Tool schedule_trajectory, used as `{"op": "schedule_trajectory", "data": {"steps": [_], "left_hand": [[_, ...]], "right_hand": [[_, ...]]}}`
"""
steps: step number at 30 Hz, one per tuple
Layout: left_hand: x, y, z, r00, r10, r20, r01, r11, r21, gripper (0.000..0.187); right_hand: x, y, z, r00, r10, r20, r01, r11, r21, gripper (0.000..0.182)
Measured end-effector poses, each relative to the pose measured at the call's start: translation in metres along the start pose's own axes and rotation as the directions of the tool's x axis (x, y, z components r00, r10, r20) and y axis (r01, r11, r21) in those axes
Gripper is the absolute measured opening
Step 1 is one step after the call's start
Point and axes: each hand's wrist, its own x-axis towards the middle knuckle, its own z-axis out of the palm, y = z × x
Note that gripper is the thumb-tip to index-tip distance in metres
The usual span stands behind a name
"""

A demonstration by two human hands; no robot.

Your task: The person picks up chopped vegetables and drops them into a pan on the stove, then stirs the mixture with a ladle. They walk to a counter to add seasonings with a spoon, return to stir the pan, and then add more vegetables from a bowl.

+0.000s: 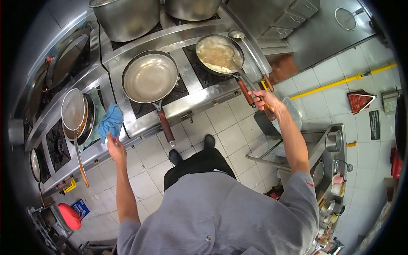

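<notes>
My left hand [116, 148] is closed on a crumpled blue cloth [111, 122] at the front edge of the stove. My right hand [266, 102] grips the wooden handle of a ladle [241, 72]. The ladle's far end dips into a frying pan [210, 54] of pale, cloudy liquid with yellowish bits on the right burner. That pan's reddish-brown handle [246, 93] lies just left of my right fingers. Between my hands, a second frying pan [150, 77] rests on a burner; its inside looks pale and shiny.
A strainer [73, 109] lies over a dark pan [90, 119] on the left. Another ladle [236, 34] lies along the stove's right edge. Large metal pots [127, 19] stand behind. A metal rack [335, 131] is at right, and a yellow pipe [340, 81] runs along the tiled wall.
</notes>
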Motion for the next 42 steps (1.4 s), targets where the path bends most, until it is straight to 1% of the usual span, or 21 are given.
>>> {"op": "schedule_trajectory", "data": {"steps": [2, 3, 5, 6, 8, 9, 10, 11, 12, 13, 14, 17, 20, 25, 28, 29, 32, 36, 37, 40, 42], "left_hand": [[-0.058, 0.001, -0.005, 0.961, -0.272, 0.053, 0.275, 0.958, -0.075, 0.043], [-0.090, 0.000, -0.002, 0.929, -0.364, 0.070, 0.369, 0.926, -0.079, 0.040], [-0.169, -0.016, 0.024, 0.890, -0.440, 0.121, 0.445, 0.896, -0.016, 0.034], [-0.198, 0.000, 0.034, 0.806, -0.532, 0.261, 0.555, 0.832, -0.017, 0.030], [-0.241, 0.042, 0.065, 0.721, -0.469, 0.510, 0.592, 0.800, -0.101, 0.032], [-0.235, 0.098, 0.071, 0.530, -0.521, 0.670, 0.797, 0.576, -0.183, 0.033], [-0.224, 0.148, 0.080, 0.425, -0.427, 0.798, 0.860, 0.465, -0.209, 0.032], [-0.221, 0.190, 0.103, 0.394, -0.326, 0.859, 0.896, 0.347, -0.279, 0.031], [-0.210, 0.239, 0.118, 0.384, -0.232, 0.894, 0.893, 0.341, -0.295, 0.028], [-0.197, 0.291, 0.130, 0.337, -0.110, 0.935, 0.929, 0.204, -0.311, 0.036], [-0.185, 0.341, 0.143, 0.301, -0.006, 0.954, 0.935, 0.198, -0.294, 0.047], [-0.155, 0.462, 0.174, 0.290, 0.109, 0.951, 0.957, -0.053, -0.285, 0.051], [-0.129, 0.521, 0.189, 0.371, 0.160, 0.915, 0.887, -0.353, -0.298, 0.044], [-0.119, 0.538, 0.207, 0.334, 0.004, 0.943, 0.898, -0.306, -0.316, 0.036], [-0.116, 0.533, 0.200, 0.347, -0.024, 0.938, 0.903, -0.262, -0.341, 0.036], [-0.115, 0.530, 0.198, 0.354, -0.025, 0.935, 0.905, -0.242, -0.349, 0.036], [-0.114, 0.523, 0.195, 0.381, -0.045, 0.923, 0.902, -0.200, -0.382, 0.038], [-0.112, 0.511, 0.195, 0.406, -0.040, 0.913, 0.896, -0.180, -0.406, 0.041], [-0.113, 0.507, 0.196, 0.414, -0.029, 0.910, 0.893, -0.179, -0.412, 0.042], [-0.119, 0.491, 0.201, 0.454, 0.069, 0.888, 0.855, -0.315, -0.412, 0.045], [-0.136, 0.469, 0.237, 0.476, -0.071, 0.876, 0.815, -0.339, -0.470, 0.046]], "right_hand": [[-0.007, 0.001, -0.004, 0.993, -0.008, 0.115, -0.016, 0.978, 0.208, 0.025], [0.002, 0.008, -0.020, 0.963, -0.028, 0.269, -0.074, 0.929, 0.364, 0.026], [0.004, 0.015, -0.031, 0.922, -0.045, 0.384, -0.166, 0.852, 0.496, 0.030], [0.005, 0.020, -0.036, 0.896, -0.058, 0.439, -0.218, 0.806, 0.550, 0.033], [0.004, 0.024, -0.048, 0.876, -0.082, 0.475, -0.214, 0.816, 0.536, 0.035], [0.003, 0.026, -0.053, 0.880, -0.076, 0.469, -0.204, 0.831, 0.517, 0.035], [0.002, 0.028, -0.059, 0.884, -0.071, 0.462, -0.193, 0.845, 0.499, 0.035], [-0.001, 0.028, -0.064, 0.890, -0.057, 0.452, -0.170, 0.880, 0.444, 0.035], [-0.004, 0.026, -0.069, 0.912, -0.046, 0.408, -0.105, 0.934, 0.341, 0.035], [-0.009, 0.024, -0.072, 0.931, -0.044, 0.362, -0.043, 0.972, 0.229, 0.035], [-0.012, 0.023, -0.077, 0.948, -0.052, 0.314, 0.018, 0.994, 0.110, 0.034], [-0.014, 0.017, -0.090, 0.969, -0.081, 0.234, 0.119, 0.981, -0.153, 0.035], [-0.017, 0.009, -0.101, 0.974, -0.160, 0.158, 0.210, 0.898, -0.386, 0.036], [-0.002, -0.009, -0.122, 0.911, -0.402, 0.098, 0.345, 0.609, -0.714, 0.042], [0.035, -0.018, -0.147, 0.752, -0.628, 0.198, 0.407, 0.207, -0.890, 0.047], [0.042, -0.023, -0.149, 0.768, -0.622, 0.152, 0.380, 0.252, -0.890, 0.048], [0.072, -0.032, -0.158, 0.726, -0.666, 0.172, 0.344, 0.136, -0.929, 0.048], [0.092, -0.040, -0.151, 0.766, -0.622, 0.164, 0.336, 0.169, -0.926, 0.046], [0.100, -0.037, -0.151, 0.726, -0.638, 0.255, 0.406, 0.098, -0.909, 0.043], [0.105, -0.031, -0.138, 0.936, -0.333, 0.112, 0.309, 0.629, -0.714, 0.039], [0.107, -0.024, -0.129, 0.944, -0.265, 0.195, 0.329, 0.770, -0.547, 0.038]]}}
